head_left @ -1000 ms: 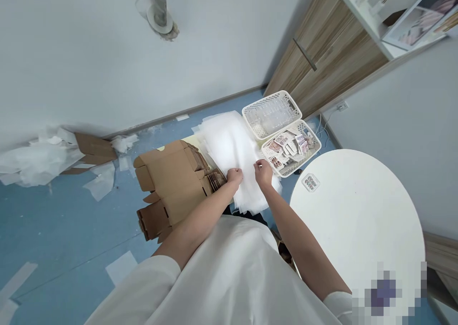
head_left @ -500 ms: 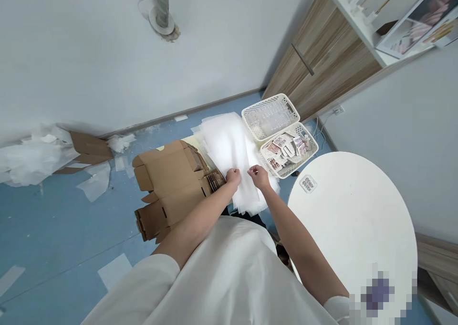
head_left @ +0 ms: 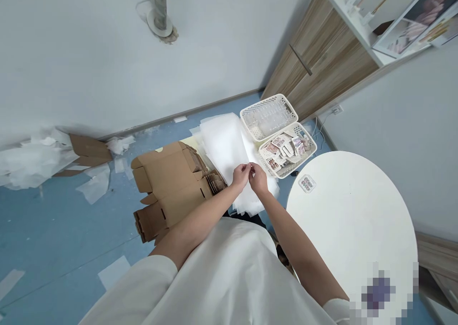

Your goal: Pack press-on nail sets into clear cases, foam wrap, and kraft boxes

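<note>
My left hand [head_left: 242,176] and my right hand [head_left: 257,178] meet fingertip to fingertip over a stack of thin white sheets [head_left: 223,141]. Both are closed in a pinch. Whatever lies between the fingers is too small to make out. Flattened brown cardboard boxes [head_left: 179,177] lie left of the sheets. Beyond my right hand sit two white baskets: one [head_left: 258,135] with clear plastic pieces, the other [head_left: 310,154] with small printed packs.
A round white table [head_left: 350,210] stands at the right, bearing a small clear case [head_left: 307,183]. A wooden cabinet [head_left: 322,53] is at the upper right. Crumpled white wrapping [head_left: 36,160] and an open carton [head_left: 89,151] lie at the left wall.
My left hand has moved right and slightly up, and the two hands, apart before, now touch at the fingertips. The sheets, boxes and baskets lie as before.
</note>
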Motion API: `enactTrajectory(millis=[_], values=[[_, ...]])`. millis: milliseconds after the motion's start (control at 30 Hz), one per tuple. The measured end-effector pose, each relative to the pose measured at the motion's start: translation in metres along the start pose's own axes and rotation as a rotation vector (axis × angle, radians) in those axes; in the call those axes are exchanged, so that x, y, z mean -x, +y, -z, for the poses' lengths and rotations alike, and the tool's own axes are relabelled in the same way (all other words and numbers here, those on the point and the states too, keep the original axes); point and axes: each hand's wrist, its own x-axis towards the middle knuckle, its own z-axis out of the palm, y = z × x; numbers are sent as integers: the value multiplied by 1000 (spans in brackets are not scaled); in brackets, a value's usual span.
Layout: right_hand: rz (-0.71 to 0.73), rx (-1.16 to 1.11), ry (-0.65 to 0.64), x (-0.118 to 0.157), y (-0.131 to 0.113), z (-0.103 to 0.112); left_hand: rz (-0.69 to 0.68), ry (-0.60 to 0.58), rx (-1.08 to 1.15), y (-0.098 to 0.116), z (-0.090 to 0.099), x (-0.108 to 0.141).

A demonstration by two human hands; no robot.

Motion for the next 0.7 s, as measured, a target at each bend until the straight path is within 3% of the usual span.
enactTrajectory(millis=[167,533,700], values=[[-155,-76,7,1,0,3,133,58,133,-2,0,-1],[-372,-492,-36,-10,13,4,94,-10,82,-4,5,-6],[-513,-527,-61,-10,20,1,119,-12,41,-1,7,-10]])
